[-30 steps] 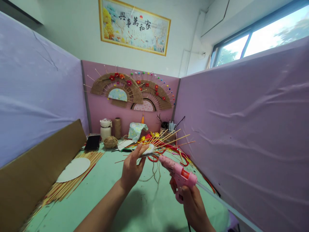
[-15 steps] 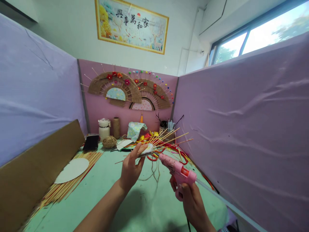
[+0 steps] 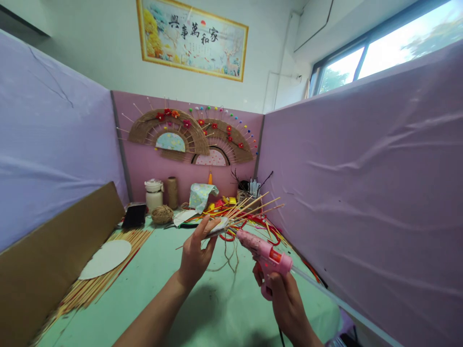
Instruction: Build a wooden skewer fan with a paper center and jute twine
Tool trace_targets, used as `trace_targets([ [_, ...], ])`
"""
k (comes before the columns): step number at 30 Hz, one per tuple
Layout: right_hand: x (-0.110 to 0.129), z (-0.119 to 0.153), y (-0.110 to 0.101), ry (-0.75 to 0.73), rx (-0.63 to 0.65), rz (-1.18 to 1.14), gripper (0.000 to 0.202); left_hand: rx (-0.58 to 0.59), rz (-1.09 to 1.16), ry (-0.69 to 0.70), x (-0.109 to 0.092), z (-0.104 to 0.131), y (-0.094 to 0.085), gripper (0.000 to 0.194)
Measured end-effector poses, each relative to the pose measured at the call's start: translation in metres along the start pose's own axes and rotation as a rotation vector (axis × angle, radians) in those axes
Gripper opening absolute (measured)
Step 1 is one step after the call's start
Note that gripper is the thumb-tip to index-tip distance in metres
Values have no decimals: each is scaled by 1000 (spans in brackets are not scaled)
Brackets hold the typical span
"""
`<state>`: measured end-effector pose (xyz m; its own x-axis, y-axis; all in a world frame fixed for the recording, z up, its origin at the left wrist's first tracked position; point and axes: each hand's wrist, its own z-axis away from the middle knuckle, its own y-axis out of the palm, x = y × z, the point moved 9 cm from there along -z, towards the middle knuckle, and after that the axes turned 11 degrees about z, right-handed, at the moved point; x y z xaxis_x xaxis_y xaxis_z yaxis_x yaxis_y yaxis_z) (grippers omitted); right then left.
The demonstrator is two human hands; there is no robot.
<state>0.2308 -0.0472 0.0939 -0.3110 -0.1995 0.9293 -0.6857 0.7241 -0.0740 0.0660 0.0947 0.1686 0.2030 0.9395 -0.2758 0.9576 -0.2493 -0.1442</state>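
Observation:
My left hand point(image 3: 197, 253) pinches a small fabric-covered half-round piece point(image 3: 219, 226) from which several thin bamboo sticks point(image 3: 249, 207) fan out to the right. Twine strands point(image 3: 231, 255) dangle beneath it. Wrapped round the handle of a pink hot glue gun point(image 3: 265, 255) is my right hand point(image 3: 287, 301). The gun's nozzle points up and left, right at the edge of the fan piece; I cannot tell whether it touches. A long clear glue stick point(image 3: 325, 286) sticks out of the gun's rear.
On the green table point(image 3: 144, 289), a white oval card point(image 3: 106, 259) lies on bamboo sticks point(image 3: 87, 291) beside a cardboard sheet point(image 3: 58, 260). Behind stand a twine ball point(image 3: 162, 214), a white jar point(image 3: 154, 195) and a twine spool point(image 3: 172, 193). Finished fans point(image 3: 217, 137) hang on the back panel.
The view has shifted slightly. Both hands keep their holds, with the glue gun's nozzle still at the fan piece's edge.

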Motion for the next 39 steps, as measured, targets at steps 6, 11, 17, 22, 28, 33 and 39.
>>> trace_targets([
  [6, -1, -3, 3, -41, 24, 15, 51, -2, -33, -5, -2, -2, 1, 66],
  [11, 5, -4, 3, -39, 22, 28, 54, -2, -14, -17, -2, -1, 1, 65],
  [17, 14, -8, 3, -13, 17, 12, 58, -23, -2, -51, 0, -1, 0, 63],
  [22, 13, -17, -5, -37, -30, 111, 55, -100, 59, -152, 9, -3, -7, 60],
  [28, -11, -54, -16, -196, 60, 625, 33, -202, 115, -327, 30, 0, -20, 59],
  [33, -73, -62, -25, -75, 192, 1149, 13, -221, 189, -358, 38, 1, -21, 61],
  [39, -99, -55, -28, 37, 384, 1325, 20, -219, 171, -362, 38, 0, -22, 61],
])
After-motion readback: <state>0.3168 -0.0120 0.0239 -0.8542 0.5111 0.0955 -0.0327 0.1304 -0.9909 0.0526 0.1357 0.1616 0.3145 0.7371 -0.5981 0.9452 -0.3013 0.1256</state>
